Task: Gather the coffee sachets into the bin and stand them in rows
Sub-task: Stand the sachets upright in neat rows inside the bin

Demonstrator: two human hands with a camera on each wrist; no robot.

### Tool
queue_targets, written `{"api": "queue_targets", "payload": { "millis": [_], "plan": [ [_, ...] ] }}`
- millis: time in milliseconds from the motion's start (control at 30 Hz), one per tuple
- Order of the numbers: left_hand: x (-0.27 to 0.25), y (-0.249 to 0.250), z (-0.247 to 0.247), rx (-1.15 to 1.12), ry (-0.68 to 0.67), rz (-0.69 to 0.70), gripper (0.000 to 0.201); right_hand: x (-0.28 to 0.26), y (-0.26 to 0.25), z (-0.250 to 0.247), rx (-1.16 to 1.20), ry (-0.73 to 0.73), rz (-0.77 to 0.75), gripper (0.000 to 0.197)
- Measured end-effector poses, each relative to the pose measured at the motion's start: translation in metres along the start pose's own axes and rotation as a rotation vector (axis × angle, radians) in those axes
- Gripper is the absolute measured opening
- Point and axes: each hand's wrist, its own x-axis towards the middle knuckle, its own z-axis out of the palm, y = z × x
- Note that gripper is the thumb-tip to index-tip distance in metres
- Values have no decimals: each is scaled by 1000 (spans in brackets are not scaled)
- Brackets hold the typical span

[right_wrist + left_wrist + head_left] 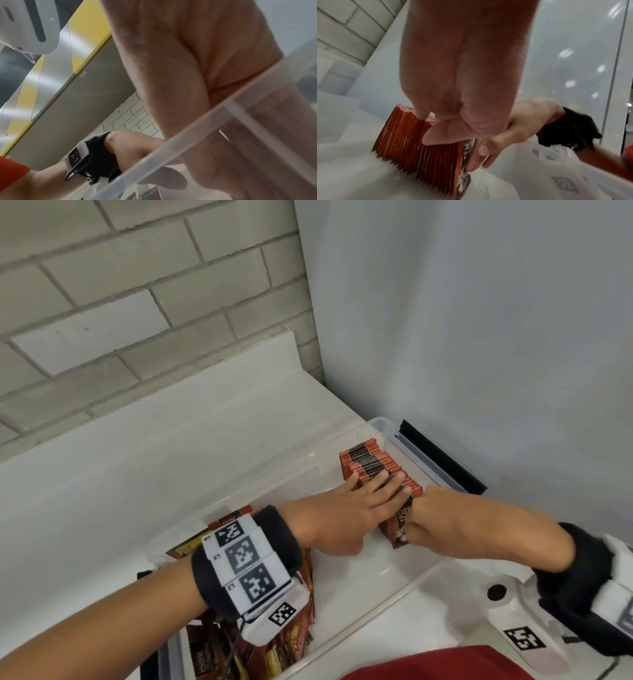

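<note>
Both hands on the standing row of sachets at the far end of the bin.

Left hand (346, 510) lies flat along the top of the red row of coffee sachets (376, 465), fingers (387, 484) straight and slightly spread, pressing down. Right hand (445, 520) clasps the near end of the row, its fingers (481, 151) curled against the front sachet. The row stands upright by the clear bin (421, 453)'s far right wall; a loose heap of sachets (294, 642) lies at the near end. White surface (137, 446) underneath, grey brick wall (137, 285) behind, plain pale wall (479, 320) to the right.
</note>
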Motion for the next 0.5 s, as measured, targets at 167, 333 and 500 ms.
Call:
{"api": "queue_targets", "payload": {
  "millis": [167, 333, 500],
  "plan": [
    [0, 0, 4, 20, 15, -4, 96, -2, 1, -3, 17, -26, -30, 37],
    [-6, -3, -2, -108, 73, 32, 98, -10, 0, -8, 9, -46, -43, 39],
    [-29, -16, -13, -233, 63, -17, 98, -11, 1, -6, 53, -46, -80, 36]
  ]
}}
